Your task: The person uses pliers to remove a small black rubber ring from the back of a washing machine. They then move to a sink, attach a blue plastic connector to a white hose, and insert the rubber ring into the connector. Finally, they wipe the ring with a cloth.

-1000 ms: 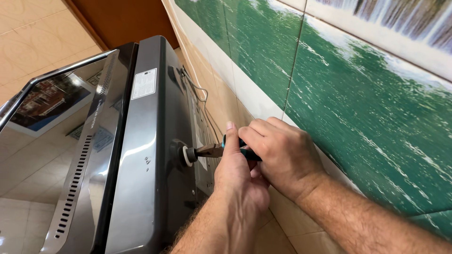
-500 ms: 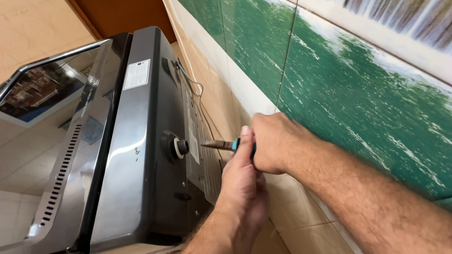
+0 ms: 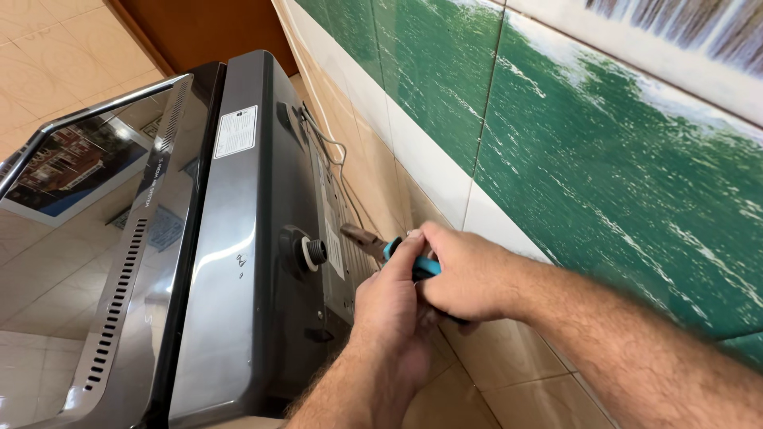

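A dark grey appliance (image 3: 238, 262) with a glossy top stands close to a tiled wall, its back side facing me. A round threaded fitting (image 3: 312, 252) sticks out of that back side. My right hand (image 3: 469, 274) grips pliers (image 3: 373, 245) with blue handles; the closed jaws point left and hang just right of the fitting, not touching it. My left hand (image 3: 393, 306) lies against the right hand and the pliers' handles from below.
A green and white tiled wall (image 3: 556, 143) runs along the right, with beige tiles below. A grey cable (image 3: 330, 151) hangs at the appliance's back. A white label (image 3: 235, 131) is stuck on the appliance. A brown wooden door stands at the top.
The pliers' jaws were on the round fitting a second ago; they have come off it and moved right. The view has shifted so the appliance sits further left.
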